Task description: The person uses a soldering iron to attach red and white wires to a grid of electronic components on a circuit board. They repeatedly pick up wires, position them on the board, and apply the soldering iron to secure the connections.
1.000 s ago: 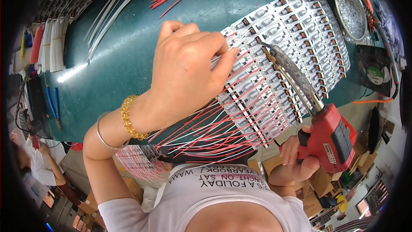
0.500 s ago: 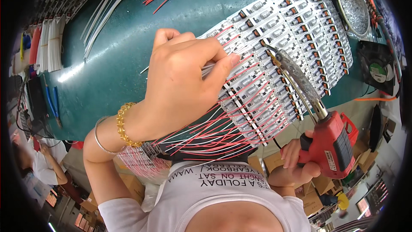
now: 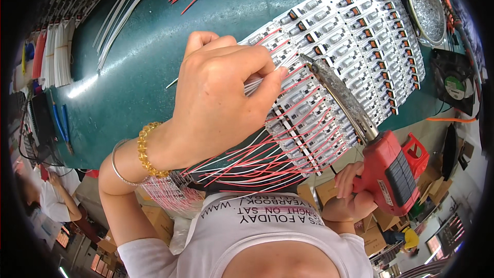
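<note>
With our left hand (image 3: 218, 90) we pinch white wires (image 3: 252, 86) over the circuit boards (image 3: 355, 36), while our right hand (image 3: 356, 204) grips a red soldering gun (image 3: 387, 175), tip near the wires.

Left hand (image 3: 218, 90) back upward, thumb and forefinger pinched, right hand (image 3: 355, 202) lower, fingers curled

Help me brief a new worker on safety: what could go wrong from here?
The soldering gun in the right hand might, if hot, burn the left hand, whose fingertips are close to its tip. The crossed red and white wires trailing off the boards could snag or tangle.
</note>
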Motion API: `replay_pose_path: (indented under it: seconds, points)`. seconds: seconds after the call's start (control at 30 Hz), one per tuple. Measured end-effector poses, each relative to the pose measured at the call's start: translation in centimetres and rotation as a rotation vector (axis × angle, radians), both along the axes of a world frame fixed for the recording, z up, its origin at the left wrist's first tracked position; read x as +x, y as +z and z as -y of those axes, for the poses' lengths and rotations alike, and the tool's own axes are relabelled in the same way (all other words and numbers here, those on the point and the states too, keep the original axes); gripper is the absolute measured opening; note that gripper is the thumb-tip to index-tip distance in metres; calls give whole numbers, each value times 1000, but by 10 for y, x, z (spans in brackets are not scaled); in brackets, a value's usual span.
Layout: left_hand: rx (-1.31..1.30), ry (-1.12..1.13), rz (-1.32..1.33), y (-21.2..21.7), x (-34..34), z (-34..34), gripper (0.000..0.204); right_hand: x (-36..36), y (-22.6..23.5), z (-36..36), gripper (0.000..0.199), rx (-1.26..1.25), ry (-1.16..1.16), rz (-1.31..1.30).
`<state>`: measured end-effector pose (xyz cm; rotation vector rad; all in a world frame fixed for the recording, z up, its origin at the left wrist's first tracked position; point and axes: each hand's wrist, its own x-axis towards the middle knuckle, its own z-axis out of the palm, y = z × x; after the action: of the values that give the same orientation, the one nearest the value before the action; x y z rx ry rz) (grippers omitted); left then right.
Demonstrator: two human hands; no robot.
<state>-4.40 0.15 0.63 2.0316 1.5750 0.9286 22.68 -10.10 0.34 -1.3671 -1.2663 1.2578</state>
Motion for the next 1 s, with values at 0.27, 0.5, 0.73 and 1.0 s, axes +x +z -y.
replay_pose_path:
  seconds: [0.27, 0.5, 0.73, 1.0]
  points:
    - [2, 3, -3, 0, 1, 0, 15, 23, -8, 4, 87, 1, 92, -240]
    - [20, -5, -4, 0, 2, 1, 15, 33, -15, 3, 92, 17, 183, -174]
    - [69, 7, -77, 1, 8, 7, 15, 22, -9, 20, 94, -88, -34, -181]
    - [108, 3, -128, -1, 12, 9, 15, 8, -4, 16, 85, -51, -64, -190]
